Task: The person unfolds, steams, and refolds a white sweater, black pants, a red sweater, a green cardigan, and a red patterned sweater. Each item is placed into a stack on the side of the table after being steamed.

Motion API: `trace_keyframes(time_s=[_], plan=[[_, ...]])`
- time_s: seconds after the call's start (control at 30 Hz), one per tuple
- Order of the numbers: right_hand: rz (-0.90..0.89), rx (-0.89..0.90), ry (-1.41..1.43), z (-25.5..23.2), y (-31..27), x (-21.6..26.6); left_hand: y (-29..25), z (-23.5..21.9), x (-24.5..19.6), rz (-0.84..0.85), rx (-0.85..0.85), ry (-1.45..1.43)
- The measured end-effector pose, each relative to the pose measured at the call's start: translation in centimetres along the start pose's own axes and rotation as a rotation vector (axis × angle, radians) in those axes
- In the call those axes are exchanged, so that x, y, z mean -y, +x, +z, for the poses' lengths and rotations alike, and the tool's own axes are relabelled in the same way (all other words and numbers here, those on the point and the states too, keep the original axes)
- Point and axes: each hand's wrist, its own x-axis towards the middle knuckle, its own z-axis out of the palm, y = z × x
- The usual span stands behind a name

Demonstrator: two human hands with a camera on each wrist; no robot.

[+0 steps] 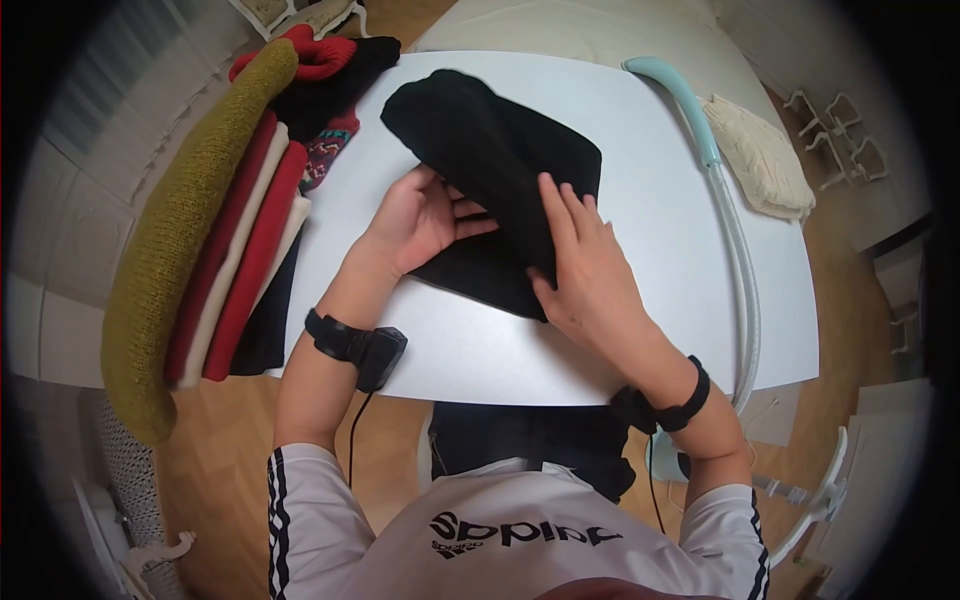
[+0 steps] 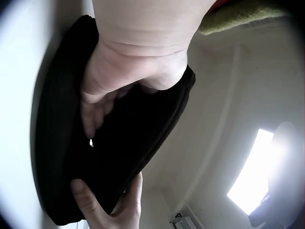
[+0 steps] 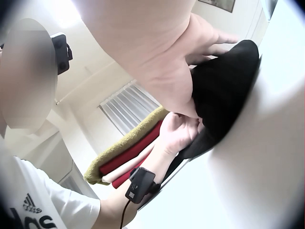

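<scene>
A folded black cloth (image 1: 520, 140) is lifted off the white table at its upper layers, with its lower part lying flat. The left hand (image 1: 415, 222) reaches palm up into the fold, its fingers under the upper layer and its thumb hidden by the cloth. Against the right side of the cloth lies the right hand (image 1: 592, 275), fingers extended on the outside and thumb at the near edge. In the left wrist view the left hand (image 2: 128, 71) is between two layers of the black cloth (image 2: 119, 138), and the right thumb and fingers hold its far end.
A stack of folded red and cream knits (image 1: 270, 240) with an olive knit (image 1: 190, 250) stands at the table's left edge. Behind it lie red and black garments. A pale blue tube (image 1: 700, 130) with a clear hose runs along the right, beside a cream knit (image 1: 765, 165).
</scene>
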Motion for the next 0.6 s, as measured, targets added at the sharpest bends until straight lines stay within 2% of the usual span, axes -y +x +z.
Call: trace_keyframes(time_s=[0.13, 0.2, 0.33, 0.37, 0.43, 0.5, 0.53, 0.6], plan=[[0.101, -0.11, 0.198, 0.7, -2.1, -0.8, -0.3, 0.5, -0.8, 0.059, 0.118, -0.159], [0.076, -0.098, 0.201, 0.7, -2.5, -2.1, -1.0, 1.1, -1.6, 0.045, 0.028, -0.133], [0.047, -0.083, 0.274, 0.6, -3.6, -3.7, -1.4, 1.6, -2.2, -0.008, -0.038, -0.068], [0.051, -0.085, 0.276, 0.7, -3.7, -3.5, -1.4, 1.5, -2.2, -0.011, -0.048, -0.002], [0.168, -0.15, 0.29, 0.7, -3.8, -2.7, -1.6, 2.1, -2.2, -0.022, -0.054, 0.075], [0.229, -0.114, 0.273, 0.1, -3.7, -2.2, -2.4, 3.7, -2.2, 0.084, -0.289, 0.255], [0.281, -0.07, 0.253, -0.1, -3.7, -2.1, -2.6, 3.1, -2.5, 0.076, -0.28, 0.267], [0.28, -0.057, 0.256, -0.3, -3.8, -2.8, -2.8, 0.7, -3.3, 0.028, -0.15, 0.407]])
